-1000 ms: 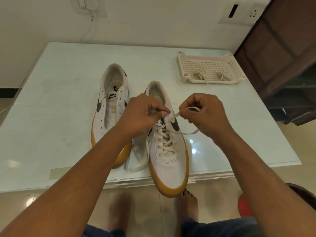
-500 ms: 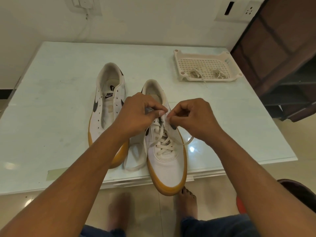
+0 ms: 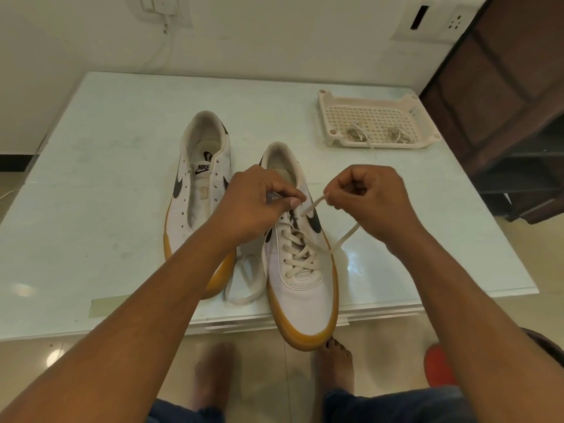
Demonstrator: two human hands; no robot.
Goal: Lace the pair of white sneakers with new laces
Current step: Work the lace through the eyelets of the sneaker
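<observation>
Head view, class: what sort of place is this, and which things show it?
Probably a room in a home: a glass-topped table by a wall with a socket plate, a dark wooden cabinet, bare feet on a tiled floor.

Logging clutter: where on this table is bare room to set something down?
Bare table left of the unlaced sneaker and along the far edge. Crowded: left hand, right hand at the half-laced sneaker; tray far right.
</observation>
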